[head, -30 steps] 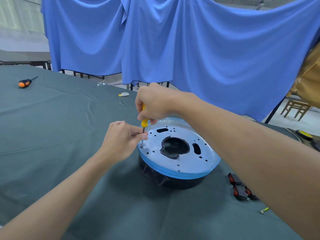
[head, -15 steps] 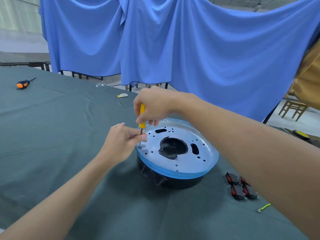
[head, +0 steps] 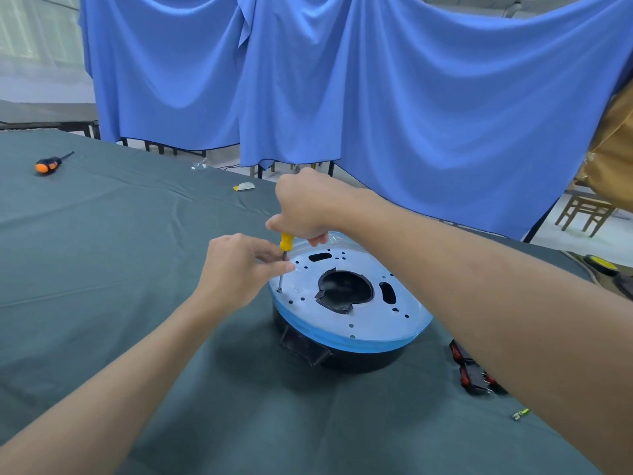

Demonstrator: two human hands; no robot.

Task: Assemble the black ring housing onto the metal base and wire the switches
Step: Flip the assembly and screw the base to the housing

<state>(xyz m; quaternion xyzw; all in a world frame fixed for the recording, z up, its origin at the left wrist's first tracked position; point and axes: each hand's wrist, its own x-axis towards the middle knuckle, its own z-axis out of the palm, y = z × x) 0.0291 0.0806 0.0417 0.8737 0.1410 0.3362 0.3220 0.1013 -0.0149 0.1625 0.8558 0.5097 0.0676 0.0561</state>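
1. Driving a screw looks like the step in hand. The right grip point(head: 308, 207) is curled round the handle of the yellow screwdriver point(head: 286, 242). The left grip point(head: 236, 272) pinches the thin shaft between its fingertips to steady it. The tool stands near upright, with its tip at a hole close to the left rim of the plate.
2. The metal base point(head: 376, 323) is a round plate with holes and cutouts under a blue film. It lies on top of the black ring housing point(head: 359, 363), which sits on the cloth-covered bench point(head: 102, 269) just ahead of the person.
3. The plate looks stiff and fairly weighty. The film probably makes it slick, so a loaded tip could skate off the hole.
4. Neither grip holds the stack down, so it may turn or creep on the cloth under torque. The safest hold is likely a flat palm on the plate or fingers round the outer rim. The central cutout is best avoided, as its dark edging looks ragged.
5. The housing seems to be rigid and lighter than the plate. Its front wall has a rectangular opening, a weak spot to squeeze.
6. The switches point(head: 471, 373) lie on the bench to the right, apart from the housing and partly hidden by the right forearm. They are small and light with thin prongs, so they are best taken by their bodies.
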